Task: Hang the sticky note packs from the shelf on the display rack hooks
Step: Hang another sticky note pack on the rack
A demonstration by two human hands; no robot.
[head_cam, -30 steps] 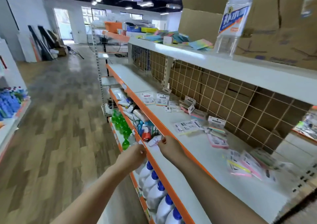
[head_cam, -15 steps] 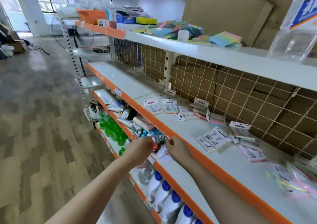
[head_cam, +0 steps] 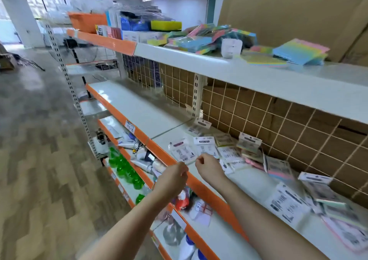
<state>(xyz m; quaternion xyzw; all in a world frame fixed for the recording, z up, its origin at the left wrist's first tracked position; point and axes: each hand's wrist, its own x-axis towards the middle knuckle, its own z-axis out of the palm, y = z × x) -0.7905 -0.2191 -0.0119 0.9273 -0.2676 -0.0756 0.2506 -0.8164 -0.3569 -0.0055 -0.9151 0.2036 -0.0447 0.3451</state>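
Both hands are out over the orange front lip of the middle shelf (head_cam: 127, 104), the left hand (head_cam: 173, 178) at about 7 o'clock from the right hand (head_cam: 207, 167), close together but not touching. Their fingers are curled in, and I cannot tell whether either one pinches anything; the backs of the hands face me and cover whatever might sit between the fingertips. My guess is they are held this way to reach for the nearest pack.

The sticky note packs (head_cam: 247, 152) lie loose and flat on that middle shelf, scattered from just beyond the right hand out toward 4 o'clock, some overlapping, printed card headers facing up. One white-headed pack (head_cam: 182, 151) lies just past the knuckles at 12 o'clock, likely the next to be picked. They seem dumped there for sorting, not arranged.

Behind the packs a wire grid panel (head_cam: 278, 120) backs the shelf, with brown cardboard behind it. I see no hooks on it from here, so where the packs will hang is unclear.

On the top shelf, at 1 o'clock, pastel coloured pads (head_cam: 298, 50) are heaped. Below, green bottles (head_cam: 123, 168) stand on a lower shelf. The far right packs are smeared by motion, their print unreadable.
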